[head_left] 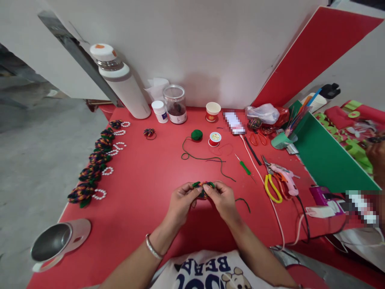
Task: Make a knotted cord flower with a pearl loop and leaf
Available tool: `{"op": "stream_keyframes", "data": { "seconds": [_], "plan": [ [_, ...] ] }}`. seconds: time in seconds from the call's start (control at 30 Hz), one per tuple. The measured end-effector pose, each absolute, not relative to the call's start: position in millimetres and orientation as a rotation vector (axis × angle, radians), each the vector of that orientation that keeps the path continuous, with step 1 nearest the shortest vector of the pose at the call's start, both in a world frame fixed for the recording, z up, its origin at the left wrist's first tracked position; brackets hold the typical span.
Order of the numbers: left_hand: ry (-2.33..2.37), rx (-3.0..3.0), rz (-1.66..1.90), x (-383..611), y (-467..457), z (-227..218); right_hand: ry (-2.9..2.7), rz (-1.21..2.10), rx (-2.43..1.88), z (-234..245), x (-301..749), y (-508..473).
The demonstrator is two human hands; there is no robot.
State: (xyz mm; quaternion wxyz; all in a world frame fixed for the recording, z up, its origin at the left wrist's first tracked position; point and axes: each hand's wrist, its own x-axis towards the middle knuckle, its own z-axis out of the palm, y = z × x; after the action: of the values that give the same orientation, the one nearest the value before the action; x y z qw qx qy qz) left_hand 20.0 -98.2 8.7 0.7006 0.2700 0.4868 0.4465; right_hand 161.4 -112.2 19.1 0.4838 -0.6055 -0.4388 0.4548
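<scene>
Over the red table (144, 188), both my hands pinch a small multicolour yarn piece with green edges (203, 187). My left hand (182, 200) grips its left side, fingers curled. My right hand (221, 197) closes on its right side. A green yarn strand (207, 159) trails from a small green yarn ball (196, 135) toward my hands. A short green strand (244, 202) lies just right of my right hand.
Several finished yarn flowers with bead rings (93, 168) line the left edge. White flask (122, 82), jar (175, 104), paper cup (213, 111), thread spool (214, 139), green-handled tool (244, 165), scissors (272, 186), glue gun (287, 178), steel mug (57, 243). Another person's hand (377, 154) is at the right.
</scene>
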Motion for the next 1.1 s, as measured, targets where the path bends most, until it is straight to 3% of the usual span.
{"op": "stream_keyframes", "data": {
  "seconds": [1.1],
  "plan": [
    [1.048, 0.509, 0.977, 21, -99, 26, -0.976, 1.218, -1.296, 11, 163, -113]
  ]
}}
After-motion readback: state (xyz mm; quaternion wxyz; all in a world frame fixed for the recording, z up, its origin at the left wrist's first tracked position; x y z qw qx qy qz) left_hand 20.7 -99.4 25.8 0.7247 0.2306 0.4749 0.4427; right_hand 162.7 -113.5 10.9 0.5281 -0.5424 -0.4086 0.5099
